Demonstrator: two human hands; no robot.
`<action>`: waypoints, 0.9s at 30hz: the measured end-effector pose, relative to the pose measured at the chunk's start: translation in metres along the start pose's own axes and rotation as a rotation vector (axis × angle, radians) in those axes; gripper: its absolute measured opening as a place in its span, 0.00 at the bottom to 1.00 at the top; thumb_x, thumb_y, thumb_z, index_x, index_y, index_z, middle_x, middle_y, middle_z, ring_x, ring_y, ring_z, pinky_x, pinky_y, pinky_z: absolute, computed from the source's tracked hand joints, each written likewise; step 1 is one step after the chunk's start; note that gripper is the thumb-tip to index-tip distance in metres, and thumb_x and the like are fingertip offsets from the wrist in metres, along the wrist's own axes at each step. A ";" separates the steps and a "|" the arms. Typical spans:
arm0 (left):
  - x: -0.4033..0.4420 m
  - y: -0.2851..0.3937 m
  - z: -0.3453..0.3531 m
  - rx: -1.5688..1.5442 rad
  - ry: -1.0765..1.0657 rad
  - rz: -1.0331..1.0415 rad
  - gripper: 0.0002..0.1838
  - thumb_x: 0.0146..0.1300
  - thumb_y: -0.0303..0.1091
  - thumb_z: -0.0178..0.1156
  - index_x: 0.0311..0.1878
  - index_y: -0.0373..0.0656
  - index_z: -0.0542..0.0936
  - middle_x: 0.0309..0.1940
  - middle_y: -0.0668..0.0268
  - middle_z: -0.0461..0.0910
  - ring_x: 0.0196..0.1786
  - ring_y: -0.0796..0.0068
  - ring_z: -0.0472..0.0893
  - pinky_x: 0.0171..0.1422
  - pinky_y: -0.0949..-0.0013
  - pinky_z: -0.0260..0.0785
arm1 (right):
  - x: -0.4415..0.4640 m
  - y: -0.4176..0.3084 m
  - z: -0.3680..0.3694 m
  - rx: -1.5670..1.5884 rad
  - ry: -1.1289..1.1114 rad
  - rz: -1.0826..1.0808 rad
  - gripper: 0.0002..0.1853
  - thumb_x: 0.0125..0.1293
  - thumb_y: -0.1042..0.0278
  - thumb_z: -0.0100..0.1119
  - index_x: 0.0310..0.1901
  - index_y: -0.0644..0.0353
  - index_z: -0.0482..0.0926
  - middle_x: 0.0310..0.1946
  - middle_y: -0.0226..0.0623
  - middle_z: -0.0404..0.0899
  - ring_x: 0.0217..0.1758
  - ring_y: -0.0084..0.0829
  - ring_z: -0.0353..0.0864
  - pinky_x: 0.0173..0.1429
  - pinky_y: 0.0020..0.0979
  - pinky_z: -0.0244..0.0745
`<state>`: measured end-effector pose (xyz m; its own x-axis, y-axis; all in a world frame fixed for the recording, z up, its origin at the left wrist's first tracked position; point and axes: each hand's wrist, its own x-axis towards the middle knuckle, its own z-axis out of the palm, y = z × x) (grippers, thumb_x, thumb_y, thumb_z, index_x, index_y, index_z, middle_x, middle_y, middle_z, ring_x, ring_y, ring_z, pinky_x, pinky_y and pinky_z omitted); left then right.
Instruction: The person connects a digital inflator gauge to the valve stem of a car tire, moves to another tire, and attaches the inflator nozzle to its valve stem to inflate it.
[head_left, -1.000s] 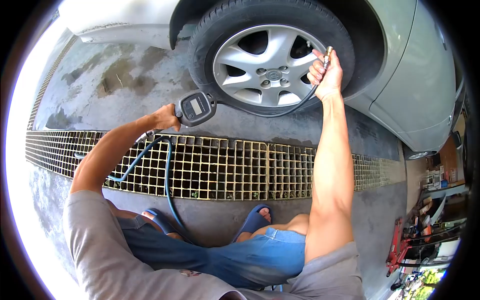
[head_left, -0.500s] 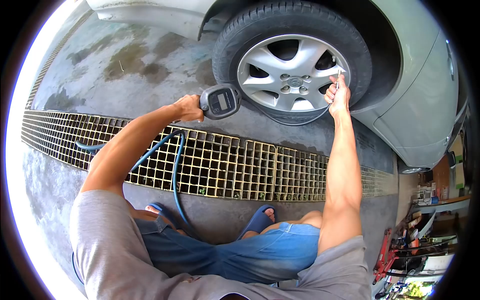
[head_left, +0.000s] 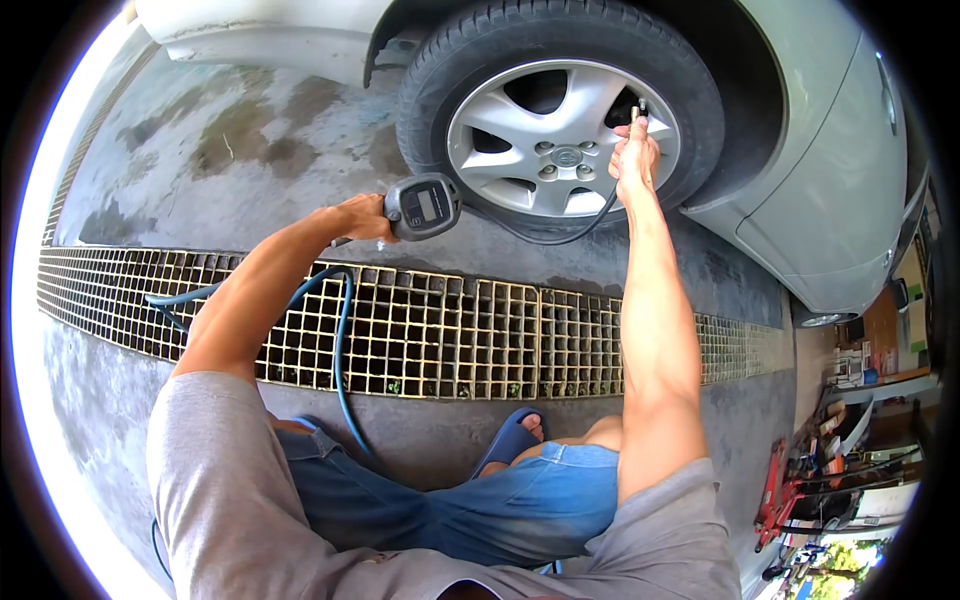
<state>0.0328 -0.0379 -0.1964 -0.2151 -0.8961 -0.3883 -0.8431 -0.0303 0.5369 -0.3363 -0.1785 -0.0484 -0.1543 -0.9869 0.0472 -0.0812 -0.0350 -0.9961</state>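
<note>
My left hand [head_left: 363, 217] is closed round the handle of a grey digital tire inflator gauge [head_left: 424, 206], its small screen facing up. In my right hand [head_left: 636, 165] I grip the metal chuck [head_left: 635, 115] on the end of a black hose [head_left: 545, 240], which loops back toward the gauge below the tire. The chuck's tip is close to the valve stem [head_left: 642, 103] near the rim's upper right; whether they touch I cannot tell. The silver alloy wheel [head_left: 567, 185] carries a black tire [head_left: 425, 125] on a light-coloured car.
A yellowish drain grating [head_left: 480, 335] crosses the floor before my feet. A blue air hose [head_left: 342, 345] lies over it on the left. The car body [head_left: 830, 170] extends along the right. Beyond it are a red floor jack [head_left: 775, 495] and cluttered shelves.
My right hand has moved up and left, bringing the chuck from the rim's right side to the valve stem. The view has shifted slightly; the gauge stays in my left hand.
</note>
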 end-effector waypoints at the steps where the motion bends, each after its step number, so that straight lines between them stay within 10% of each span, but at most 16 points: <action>1: 0.003 -0.008 0.003 0.009 0.004 0.006 0.31 0.48 0.48 0.73 0.53 0.39 0.84 0.44 0.49 0.87 0.52 0.53 0.85 0.59 0.58 0.75 | 0.001 0.000 0.000 0.028 0.004 -0.005 0.30 0.82 0.40 0.39 0.44 0.65 0.74 0.16 0.22 0.57 0.14 0.17 0.54 0.17 0.25 0.50; 27: 0.000 -0.019 -0.004 0.036 0.110 0.012 0.31 0.51 0.47 0.69 0.56 0.38 0.81 0.47 0.46 0.86 0.53 0.49 0.84 0.61 0.56 0.74 | -0.006 -0.019 0.011 -0.123 0.165 -0.026 0.27 0.82 0.48 0.40 0.39 0.68 0.75 0.13 0.26 0.59 0.11 0.20 0.57 0.15 0.27 0.50</action>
<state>0.0508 -0.0394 -0.2033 -0.1713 -0.9397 -0.2962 -0.8581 -0.0054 0.5134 -0.3226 -0.1735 -0.0304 -0.3090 -0.9463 0.0948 -0.2055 -0.0309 -0.9782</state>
